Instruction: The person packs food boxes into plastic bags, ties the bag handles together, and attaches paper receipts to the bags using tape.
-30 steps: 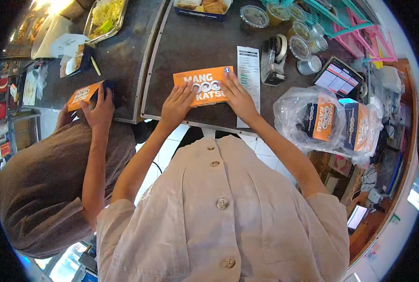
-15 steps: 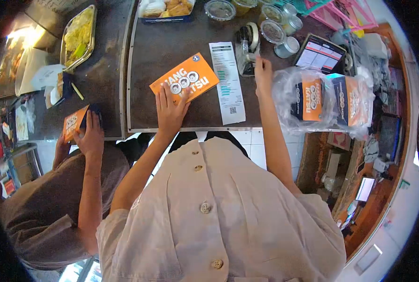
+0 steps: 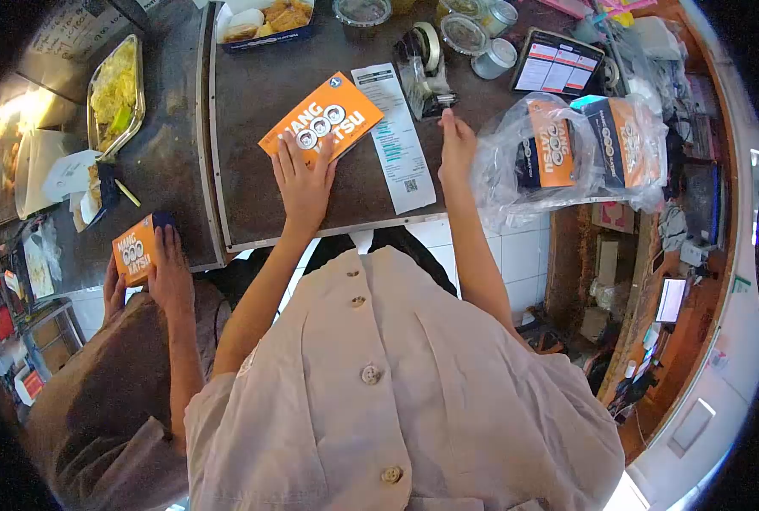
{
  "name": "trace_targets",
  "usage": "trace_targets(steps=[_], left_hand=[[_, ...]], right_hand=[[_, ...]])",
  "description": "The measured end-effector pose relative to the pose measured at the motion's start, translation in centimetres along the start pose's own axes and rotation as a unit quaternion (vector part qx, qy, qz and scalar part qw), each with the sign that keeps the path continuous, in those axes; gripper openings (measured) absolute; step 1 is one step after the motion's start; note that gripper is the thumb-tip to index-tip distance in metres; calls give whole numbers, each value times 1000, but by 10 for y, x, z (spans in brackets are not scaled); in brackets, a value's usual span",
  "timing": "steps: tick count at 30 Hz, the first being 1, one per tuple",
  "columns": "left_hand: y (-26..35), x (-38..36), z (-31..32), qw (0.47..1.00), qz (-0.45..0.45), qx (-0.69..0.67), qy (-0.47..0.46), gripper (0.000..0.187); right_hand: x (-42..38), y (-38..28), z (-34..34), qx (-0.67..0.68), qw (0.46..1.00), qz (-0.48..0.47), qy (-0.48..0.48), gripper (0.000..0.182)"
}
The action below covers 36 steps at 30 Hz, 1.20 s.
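An orange box [image 3: 345, 111] with printed faces and lettering lies tilted on the dark counter. My left hand [image 3: 304, 189] rests on its near edge, fingers spread. Beside the box, a long printed receipt [image 3: 394, 136] lies partly under its right corner. My right hand [image 3: 457, 152] is raised just below a tape dispenser [image 3: 426, 81], with thumb and fingers pinched together; anything between the fingertips is too small to make out. To the right of that hand, two orange and dark boxes [image 3: 622, 140] sit in clear plastic bags [image 3: 494, 166].
Lidded tubs [image 3: 465, 34], a tablet [image 3: 558, 61] and an open food box [image 3: 264, 19] stand along the back. At left, a co-worker's hands [image 3: 172, 277] hold another orange box [image 3: 134, 249], near a tray of shredded food [image 3: 114, 98].
My right hand has drawn slightly away from the tape dispenser, toward me. My left hand stays on the box. The whole view has shifted a little, and the co-worker's box has turned.
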<state>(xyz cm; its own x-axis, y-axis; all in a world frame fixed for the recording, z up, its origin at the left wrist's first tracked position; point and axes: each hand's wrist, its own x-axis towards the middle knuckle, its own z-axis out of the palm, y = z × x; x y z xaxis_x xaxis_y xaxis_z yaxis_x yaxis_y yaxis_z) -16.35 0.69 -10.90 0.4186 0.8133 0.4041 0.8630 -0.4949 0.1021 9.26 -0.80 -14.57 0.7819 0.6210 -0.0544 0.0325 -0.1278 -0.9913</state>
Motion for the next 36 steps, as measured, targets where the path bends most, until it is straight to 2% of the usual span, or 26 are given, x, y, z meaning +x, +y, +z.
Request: trace_targets(steps=[3,6,9,11,13,16,19,22,25,26,28,29,30,31,33,34,36], left_hand=[[1,0,-3,1000,-8,-6,-11,47],[5,4,-7,1000,-15,-11,8,47],[6,6,-11,995,3,-100,-4,47],[7,7,-2,993,-2,-113,-15,49],[4,6,-1,992,-6,-123,-28,50],[3,8,-5,992,-8,-124,-36,52],[8,11,-15,995,11,-93,-31,52],[-1,11,-7,992,4,-120,-39,52],[-8,15,-14,984,2,-171,-59,49],[-10,16,-16,980,5,-188,-60,47],[-11,13,-22,974,-18,-223,-24,41],[-11,12,-25,968,-43,-248,2,38],[-7,8,-33,953,-93,-284,39,35],[-3,1,-39,934,-141,-320,73,32],[2,-15,-48,934,-146,-309,105,24],[8,-19,-51,932,-146,-308,120,21],[25,-23,-57,893,-106,-436,-26,16]], right_hand=[[8,0,-10,-199,978,-61,-12,31],[-1,0,-21,-174,982,35,-70,28],[-44,-67,11,-25,976,37,-213,33],[-64,-69,58,-17,923,66,-378,38],[-71,-32,75,-174,918,-1,-357,41],[-63,-19,67,-223,893,-28,-389,46],[-64,0,69,-230,894,-84,-375,46],[-65,-28,72,-376,844,-136,-358,42],[-56,-61,77,-499,763,-293,-289,27],[-45,-62,79,-545,713,-325,-299,13],[-34,-65,75,-569,695,-310,-312,12],[-33,-91,77,-579,685,-305,-319,12],[-36,-132,82,-591,627,-265,-432,26],[-33,-104,95,-498,672,-327,-440,42],[-38,-111,114,-429,601,-487,-467,76],[-34,-122,120,-452,477,-576,-486,92],[-21,-85,147,-406,499,-581,-499,105]])
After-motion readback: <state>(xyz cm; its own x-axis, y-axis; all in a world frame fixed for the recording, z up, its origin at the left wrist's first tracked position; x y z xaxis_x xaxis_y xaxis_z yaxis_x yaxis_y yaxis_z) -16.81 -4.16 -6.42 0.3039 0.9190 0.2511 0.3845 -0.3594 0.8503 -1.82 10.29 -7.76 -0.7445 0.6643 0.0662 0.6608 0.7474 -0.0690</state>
